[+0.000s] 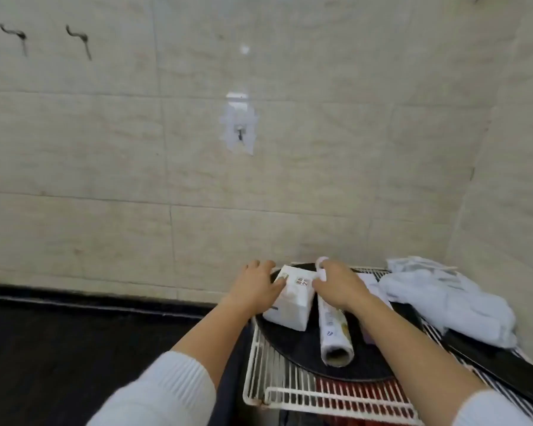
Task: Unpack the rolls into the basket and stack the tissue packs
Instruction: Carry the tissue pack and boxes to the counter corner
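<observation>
**Both hands on the tissue pack, the roll lying just to its right**

My left hand (257, 285) rests against the left face of the white tissue pack (291, 298), fingers spread flat, more a steadying press than a closed grip. My right hand (336, 282) comes over the pack's far right corner with the fingers curled down; something white loops up past the knuckles, but I cannot tell whether my grip has closed on it or on the pack itself.

The pack sits on the left part of a dark round tray (305, 352), which lies on a white wire rack (290, 395). Its long axis runs away from me and slightly left. Just beside it, on the right, lies a wrapped roll (333, 333), its long axis also pointing away from me, the open core end towards me. The roll passes under my right wrist, so I judge the right hand is the nearer one for it, while the left is better placed for the pack.

A crumpled pale plastic wrapper (443, 299) lies further right on the rack.

The pack's top carries a small red-and-dark printed mark, too blurred to read. The roll's wrapper has a blue spot and faint print, also unreadable.
</observation>
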{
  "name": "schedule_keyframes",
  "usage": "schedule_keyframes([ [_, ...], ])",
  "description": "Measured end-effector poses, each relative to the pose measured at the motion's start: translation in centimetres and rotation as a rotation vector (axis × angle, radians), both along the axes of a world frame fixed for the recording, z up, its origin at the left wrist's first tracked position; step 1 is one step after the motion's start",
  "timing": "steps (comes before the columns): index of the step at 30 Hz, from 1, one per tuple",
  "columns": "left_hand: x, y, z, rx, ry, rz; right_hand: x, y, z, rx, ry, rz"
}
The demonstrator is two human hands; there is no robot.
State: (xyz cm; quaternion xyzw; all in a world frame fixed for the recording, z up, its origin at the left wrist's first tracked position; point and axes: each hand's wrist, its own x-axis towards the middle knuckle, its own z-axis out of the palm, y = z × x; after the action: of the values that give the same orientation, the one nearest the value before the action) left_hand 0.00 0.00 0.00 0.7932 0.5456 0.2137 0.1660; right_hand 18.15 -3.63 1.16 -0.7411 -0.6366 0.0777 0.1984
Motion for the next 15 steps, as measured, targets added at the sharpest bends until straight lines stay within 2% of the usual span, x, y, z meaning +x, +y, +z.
schedule_keyframes([
  [6, 3.4, 4.3, -2.3, -0.095, 0.074, -0.178, 0.9, 0.7, -3.4, -0.139, 0.015, -0.155],
  [11, 5.0, 5.3, -2.5, -0.266, 0.065, -0.175, 0.6, 0.4, -4.7, -0.156, 0.101, -0.24],
  [15, 5.6, 5.8, -3.1, -0.296, 0.059, -0.164, 0.5, 0.2, -5.1, -0.153, 0.125, -0.253],
])
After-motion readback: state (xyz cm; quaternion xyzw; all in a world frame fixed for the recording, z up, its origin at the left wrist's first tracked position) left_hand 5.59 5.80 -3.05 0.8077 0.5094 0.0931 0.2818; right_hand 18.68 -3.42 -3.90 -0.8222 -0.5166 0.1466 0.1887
